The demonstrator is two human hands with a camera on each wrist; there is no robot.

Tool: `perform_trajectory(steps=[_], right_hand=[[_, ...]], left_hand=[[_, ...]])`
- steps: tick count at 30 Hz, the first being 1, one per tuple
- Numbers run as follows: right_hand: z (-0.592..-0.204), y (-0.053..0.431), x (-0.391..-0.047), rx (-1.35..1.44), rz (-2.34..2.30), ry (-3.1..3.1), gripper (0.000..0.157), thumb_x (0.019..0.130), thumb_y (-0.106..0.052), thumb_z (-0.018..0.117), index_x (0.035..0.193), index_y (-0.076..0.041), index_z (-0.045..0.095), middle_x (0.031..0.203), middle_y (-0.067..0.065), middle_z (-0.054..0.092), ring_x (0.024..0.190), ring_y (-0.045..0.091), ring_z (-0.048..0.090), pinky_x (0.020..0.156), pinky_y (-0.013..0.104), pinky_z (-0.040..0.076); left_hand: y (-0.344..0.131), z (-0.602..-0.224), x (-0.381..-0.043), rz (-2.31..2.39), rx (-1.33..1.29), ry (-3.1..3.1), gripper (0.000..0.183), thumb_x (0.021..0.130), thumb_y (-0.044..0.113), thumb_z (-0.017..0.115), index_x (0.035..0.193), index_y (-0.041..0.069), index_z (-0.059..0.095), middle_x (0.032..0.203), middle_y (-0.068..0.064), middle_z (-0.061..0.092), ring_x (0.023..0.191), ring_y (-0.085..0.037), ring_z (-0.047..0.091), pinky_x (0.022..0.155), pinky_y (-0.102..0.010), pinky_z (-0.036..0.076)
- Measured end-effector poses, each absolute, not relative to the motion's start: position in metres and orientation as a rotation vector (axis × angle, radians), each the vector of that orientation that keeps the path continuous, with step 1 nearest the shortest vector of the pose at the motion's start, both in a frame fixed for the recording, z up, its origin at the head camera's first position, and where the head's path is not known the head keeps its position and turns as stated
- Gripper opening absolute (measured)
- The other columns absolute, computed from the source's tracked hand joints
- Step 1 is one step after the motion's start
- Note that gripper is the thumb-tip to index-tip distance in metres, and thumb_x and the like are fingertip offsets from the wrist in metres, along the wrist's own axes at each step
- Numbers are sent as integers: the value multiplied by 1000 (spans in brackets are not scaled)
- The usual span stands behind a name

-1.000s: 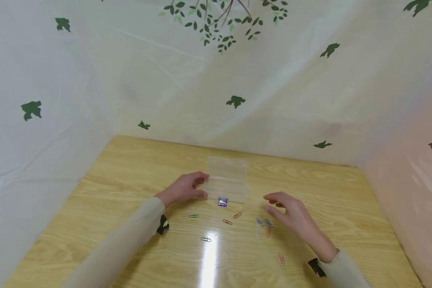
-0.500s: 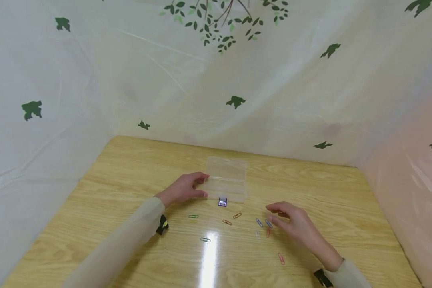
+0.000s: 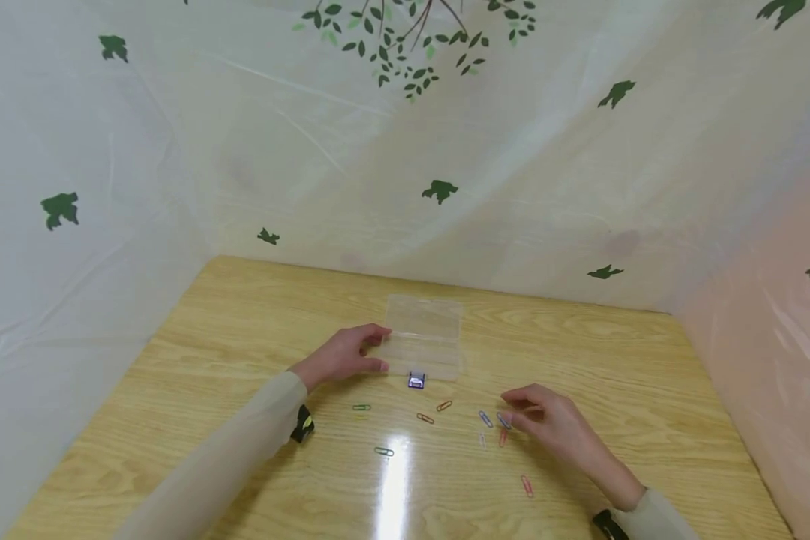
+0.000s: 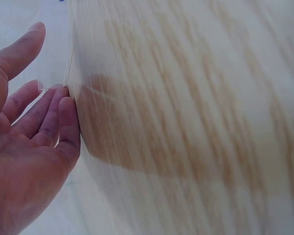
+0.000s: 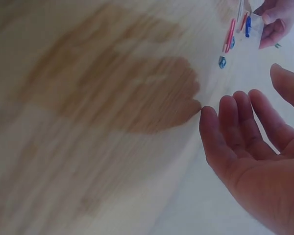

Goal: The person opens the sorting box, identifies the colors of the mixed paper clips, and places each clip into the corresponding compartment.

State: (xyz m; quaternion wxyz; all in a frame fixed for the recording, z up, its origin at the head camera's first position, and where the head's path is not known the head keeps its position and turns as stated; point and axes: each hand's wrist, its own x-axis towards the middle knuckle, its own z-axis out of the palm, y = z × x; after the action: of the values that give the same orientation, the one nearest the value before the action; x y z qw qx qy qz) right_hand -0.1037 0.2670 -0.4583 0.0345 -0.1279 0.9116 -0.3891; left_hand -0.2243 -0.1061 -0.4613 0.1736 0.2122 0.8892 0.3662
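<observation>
A clear plastic case (image 3: 424, 319) lies with its lid folded back on the wooden table. My left hand (image 3: 346, 352) rests against the case's left side, thumb and forefinger apart; in the left wrist view, the left hand's fingertips (image 4: 65, 93) touch the case's edge. My right hand (image 3: 553, 416) hovers at the right, fingers loosely bent and holding nothing visible, its thumb close to a blue paperclip (image 3: 503, 421). Around that clip lie another blue paperclip (image 3: 486, 419), a red paperclip (image 3: 502, 437) and a pale paperclip (image 3: 482, 441).
A small purple-blue piece (image 3: 415, 380) sits at the case's front edge. Two orange-red paperclips (image 3: 425, 418), a green paperclip (image 3: 361, 407), a dark green paperclip (image 3: 384, 451) and a pink paperclip (image 3: 526, 486) are scattered on the table (image 3: 277, 300). Sheet-covered walls (image 3: 351, 172) enclose it.
My right hand has moved slightly down and to the right, bringing its thumb beside the blue paperclip. The left hand and the case stay in place.
</observation>
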Motion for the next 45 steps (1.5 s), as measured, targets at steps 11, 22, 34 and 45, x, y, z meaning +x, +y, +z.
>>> perform_trajectory(steps=[11, 22, 34, 45], right_hand=[[-462, 267, -107, -332, -1086, 2787, 18, 92, -22, 80, 105, -9, 76, 94, -5, 69, 86, 9, 63, 75, 26, 55], [-468, 264, -113, -399, -980, 2809, 7, 92, -15, 80, 96, -14, 75, 88, -8, 65, 79, 5, 59, 70, 24, 53], [-463, 256, -118, -289, -801, 2840, 9, 91, -10, 80, 86, -16, 75, 80, -8, 65, 72, 9, 54, 65, 24, 48], [-460, 258, -118, -247, -703, 2889, 6, 92, -11, 79, 87, -13, 76, 84, -5, 68, 74, 9, 56, 66, 28, 50]], left_hand=[[-106, -461, -224, 1044, 610, 2517, 64, 96, 27, 78, 151, 10, 51, 149, -11, 56, 135, -29, 53, 112, -47, 45], [-107, -464, -225, 1049, 608, 2514, 63, 96, 27, 77, 151, 10, 51, 148, -11, 57, 135, -29, 53, 111, -46, 45], [-107, -464, -224, 1055, 595, 2510, 65, 95, 27, 78, 151, 11, 51, 148, -10, 56, 135, -28, 53, 112, -46, 45], [-106, -466, -226, 1054, 602, 2513, 65, 95, 28, 78, 152, 11, 51, 148, -10, 57, 135, -28, 53, 112, -47, 45]])
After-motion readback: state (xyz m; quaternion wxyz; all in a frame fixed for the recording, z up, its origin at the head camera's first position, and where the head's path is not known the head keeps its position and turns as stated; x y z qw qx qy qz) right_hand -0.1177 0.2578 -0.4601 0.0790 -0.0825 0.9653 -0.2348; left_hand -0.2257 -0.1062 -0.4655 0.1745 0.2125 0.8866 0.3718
